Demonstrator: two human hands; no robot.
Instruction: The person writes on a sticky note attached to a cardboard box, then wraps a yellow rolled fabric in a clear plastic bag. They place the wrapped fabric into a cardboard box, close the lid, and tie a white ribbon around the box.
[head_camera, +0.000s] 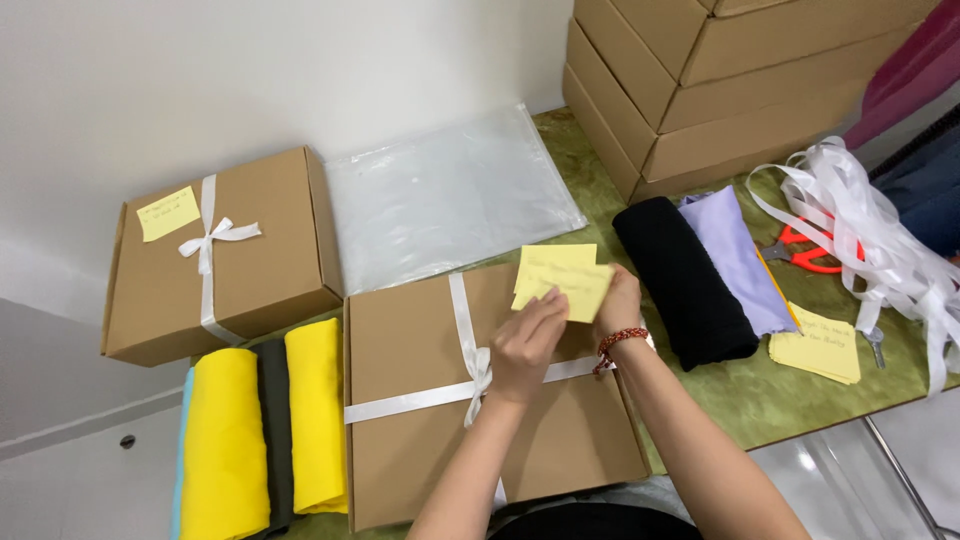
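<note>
The green mottled tabletop (770, 400) carries stacked cardboard cartons (700, 80) and a flat brown box (440, 400) (closed, contents hidden) tied with white satin ribbon (462, 320). Folded yellow cloth (225, 440) lies just beside it. Over the box's upper edge, the left hand (525, 345) and right hand (618, 300) each keep a pinching grip on yellow paper notes (562, 280). Red scissors (815, 250) lie under loose ribbon.

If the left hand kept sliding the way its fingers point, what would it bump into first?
Probably the yellow sticky notes the left hand already pinches; beyond them, likely the clear plastic bag, though depth is hard to judge.
</note>
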